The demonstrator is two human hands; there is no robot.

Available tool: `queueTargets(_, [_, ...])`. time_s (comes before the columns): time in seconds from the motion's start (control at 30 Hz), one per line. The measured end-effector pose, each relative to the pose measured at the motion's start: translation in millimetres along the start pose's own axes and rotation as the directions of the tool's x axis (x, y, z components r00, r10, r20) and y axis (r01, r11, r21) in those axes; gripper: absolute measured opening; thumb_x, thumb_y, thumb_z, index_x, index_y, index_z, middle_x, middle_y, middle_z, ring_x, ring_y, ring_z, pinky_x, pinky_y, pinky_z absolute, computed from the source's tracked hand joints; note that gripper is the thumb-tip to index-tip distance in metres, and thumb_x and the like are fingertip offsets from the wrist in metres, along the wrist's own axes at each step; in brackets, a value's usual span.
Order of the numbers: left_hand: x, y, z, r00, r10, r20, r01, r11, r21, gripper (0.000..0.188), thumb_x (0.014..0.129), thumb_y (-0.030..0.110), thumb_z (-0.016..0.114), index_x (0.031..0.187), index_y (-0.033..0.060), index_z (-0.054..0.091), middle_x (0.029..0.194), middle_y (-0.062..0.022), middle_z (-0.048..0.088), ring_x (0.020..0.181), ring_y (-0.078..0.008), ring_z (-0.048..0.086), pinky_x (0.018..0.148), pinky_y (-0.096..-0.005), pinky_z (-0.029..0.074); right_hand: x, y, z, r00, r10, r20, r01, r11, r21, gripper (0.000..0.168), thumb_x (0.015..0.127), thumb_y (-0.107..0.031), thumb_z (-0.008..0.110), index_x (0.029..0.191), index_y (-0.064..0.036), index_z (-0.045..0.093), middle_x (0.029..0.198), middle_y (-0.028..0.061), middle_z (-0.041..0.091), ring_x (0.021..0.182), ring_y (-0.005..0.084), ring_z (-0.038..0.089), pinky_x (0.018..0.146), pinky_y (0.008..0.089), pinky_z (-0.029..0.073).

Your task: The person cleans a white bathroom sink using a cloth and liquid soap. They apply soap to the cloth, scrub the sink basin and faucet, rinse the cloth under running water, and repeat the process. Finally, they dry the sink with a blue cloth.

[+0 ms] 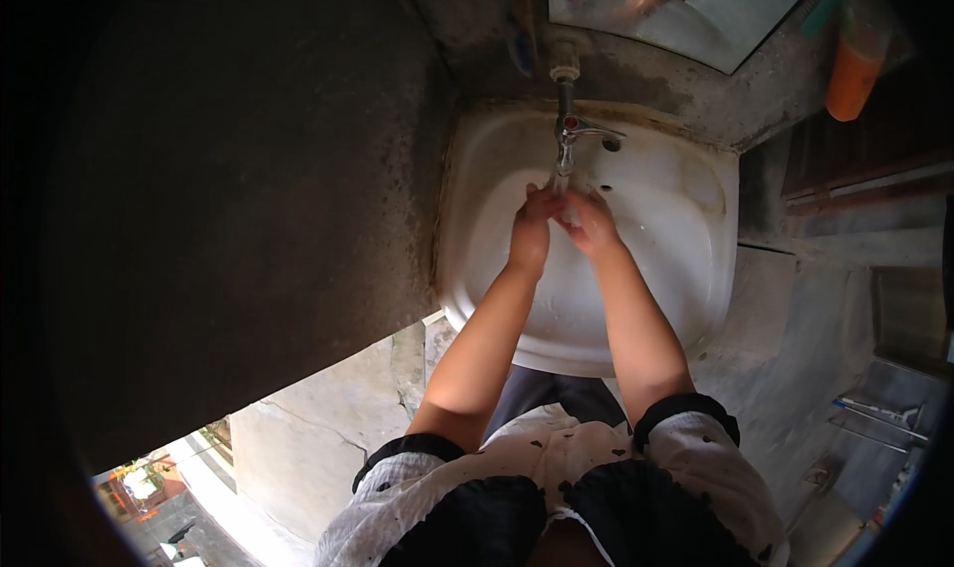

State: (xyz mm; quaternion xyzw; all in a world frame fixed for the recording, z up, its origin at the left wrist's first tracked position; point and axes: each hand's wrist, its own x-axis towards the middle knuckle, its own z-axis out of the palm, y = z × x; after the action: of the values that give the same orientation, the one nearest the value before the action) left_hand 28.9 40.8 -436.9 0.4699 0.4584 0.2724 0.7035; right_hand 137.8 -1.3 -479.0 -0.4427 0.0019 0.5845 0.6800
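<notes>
A white ceramic washbasin [641,269] lies in front of me. From the chrome tap [568,131] a thin stream of water [562,184] falls onto my hands. My left hand [531,220] is below the spout, its fingertips meeting those of my right hand [594,224]. Both are loosely cupped, with a digit standing apart on the outer side of each. A pale wet patch shows between the palms; whether it is water or lather I cannot tell. No solid object is plain in either hand, and the touching fingers are partly blurred.
A dark, rough wall [261,157] rises close along the basin's left side. Above the tap hangs a mirror [693,15]. An orange container [853,75] is on the wall at upper right. At right, a metal rack [879,425] stands out from the wall.
</notes>
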Motion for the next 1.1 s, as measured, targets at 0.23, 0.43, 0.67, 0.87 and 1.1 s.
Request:
queueTargets(0.23, [-50.6, -6.6, -53.6, 0.935, 0.183, -0.304, -0.171, 0.983, 0.066, 0.035, 0.094, 0.026, 0.032, 0.118, 0.0037, 0.047, 0.101, -0.009, 0.063, 0.098, -0.0176, 0.056, 0.089, -0.0308, 0.038, 14.0, 41.1, 3.9, 0.818, 0.185, 0.545, -0.568, 0.412, 0.713, 0.042, 0.089, -0.022, 0.046, 0.125, -0.002, 0.041, 0.124, 0.0144, 0.049, 0.103, 0.0271, 0.052, 0.076, 0.0327, 0.052])
queueTargets(0.43, [-74.3, -13.7, -72.3, 0.958, 0.083, -0.275, -0.073, 0.996, 0.047, 0.033, 0.095, 0.025, 0.032, 0.115, 0.0045, 0.05, 0.098, -0.0091, 0.063, 0.093, -0.0161, 0.058, 0.087, -0.0303, 0.04, -24.7, -2.7, 12.0, 0.944, 0.112, 0.312, -0.314, 0.599, 0.736, 0.042, 0.09, -0.027, 0.046, 0.126, -0.005, 0.041, 0.13, 0.0169, 0.043, 0.106, 0.0333, 0.049, 0.091, 0.0442, 0.048])
queueTargets(0.67, [-75.3, -12.9, -57.7, 0.981, 0.058, -0.185, -0.06, 0.998, -0.004, 0.033, 0.094, 0.022, 0.032, 0.112, 0.0015, 0.051, 0.094, -0.009, 0.064, 0.09, -0.017, 0.058, 0.086, -0.03, 0.041, 31.3, -5.4, 36.0, 0.991, 0.12, 0.063, -0.123, 0.607, 0.785, 0.033, 0.091, -0.03, 0.049, 0.115, -0.007, 0.047, 0.12, 0.0155, 0.045, 0.11, 0.0327, 0.045, 0.095, 0.0466, 0.043])
queueTargets(0.87, [-78.1, -18.9, -61.8, 0.983, 0.04, -0.181, -0.035, 0.999, 0.031, 0.032, 0.095, 0.022, 0.034, 0.109, 0.0008, 0.053, 0.092, -0.009, 0.064, 0.089, -0.0165, 0.058, 0.084, -0.0296, 0.042, 39.9, 6.2, 22.4, 0.921, -0.038, 0.389, -0.294, 0.586, 0.755, 0.027, 0.088, -0.021, 0.053, 0.111, -0.008, 0.049, 0.113, 0.0098, 0.051, 0.102, 0.0274, 0.048, 0.083, 0.0388, 0.046])
queueTargets(1.1, [-78.7, -44.5, -71.5, 0.993, -0.011, -0.114, 0.028, 0.989, 0.148, 0.033, 0.094, 0.027, 0.04, 0.115, 0.003, 0.05, 0.098, -0.009, 0.063, 0.095, -0.0168, 0.058, 0.084, -0.0295, 0.043, -39.7, 38.7, -77.4, 0.928, -0.371, -0.039, 0.08, 0.3, -0.951, 0.011, 0.073, -0.004, 0.058, 0.084, -0.002, 0.062, 0.097, 0.0175, 0.061, 0.083, 0.03, 0.06, 0.07, 0.0355, 0.049])
